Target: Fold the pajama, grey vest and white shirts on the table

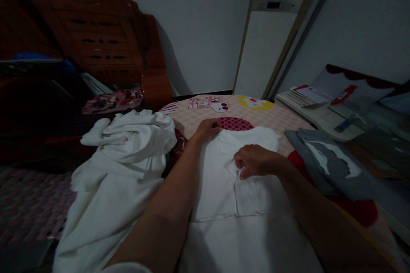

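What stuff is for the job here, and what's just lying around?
For the job:
left hand
right hand
white top under them
perhaps the white heap and folded gray clothing too

Just lying around, it seems:
papers
red object
flowery cloth

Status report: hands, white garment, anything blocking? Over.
Left hand at white garment, top edge; right hand on its front. Spread out. Heaped white cloth beside, not over.

No text, brand or number can be read: the marks on the panel [277,5] of the tall white unit [265,47] and the print on the papers [315,94] at the right are too small.
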`<state>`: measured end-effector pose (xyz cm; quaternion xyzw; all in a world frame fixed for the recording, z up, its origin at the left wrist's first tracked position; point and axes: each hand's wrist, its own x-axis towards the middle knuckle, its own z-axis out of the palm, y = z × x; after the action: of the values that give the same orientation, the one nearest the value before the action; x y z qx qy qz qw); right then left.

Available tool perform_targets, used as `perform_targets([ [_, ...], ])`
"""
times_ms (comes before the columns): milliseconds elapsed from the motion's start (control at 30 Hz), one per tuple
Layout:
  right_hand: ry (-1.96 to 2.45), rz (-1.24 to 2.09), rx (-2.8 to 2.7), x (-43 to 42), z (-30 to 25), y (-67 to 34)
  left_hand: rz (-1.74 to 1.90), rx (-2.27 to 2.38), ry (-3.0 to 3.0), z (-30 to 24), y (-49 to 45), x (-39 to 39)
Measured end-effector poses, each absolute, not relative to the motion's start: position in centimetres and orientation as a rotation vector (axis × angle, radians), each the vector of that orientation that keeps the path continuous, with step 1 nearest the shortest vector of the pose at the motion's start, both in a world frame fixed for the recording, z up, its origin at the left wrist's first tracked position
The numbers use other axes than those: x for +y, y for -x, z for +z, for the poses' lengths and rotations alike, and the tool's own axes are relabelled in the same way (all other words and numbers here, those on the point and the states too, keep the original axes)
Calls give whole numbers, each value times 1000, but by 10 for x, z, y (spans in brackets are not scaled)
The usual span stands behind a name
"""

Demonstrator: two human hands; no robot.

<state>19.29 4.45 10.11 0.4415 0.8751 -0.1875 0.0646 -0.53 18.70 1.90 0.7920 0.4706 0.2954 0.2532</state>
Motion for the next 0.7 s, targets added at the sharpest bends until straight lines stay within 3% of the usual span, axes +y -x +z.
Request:
perform_targets([
  [100, -1344, -307, 2657, 40, 88, -185, 809, 1271, -2143, 19, 5, 186],
  [200, -1314, -254, 2732, 37, 87, -183, 813, 1276, -2131, 18, 5, 186],
  [567, -1274, -519, 2422, 38, 116, -184, 814, 1246, -2164, 18, 6, 189],
  [700, -1533, -643, 2486, 56, 119, -211, 830, 1248, -2127, 16, 6, 190],
])
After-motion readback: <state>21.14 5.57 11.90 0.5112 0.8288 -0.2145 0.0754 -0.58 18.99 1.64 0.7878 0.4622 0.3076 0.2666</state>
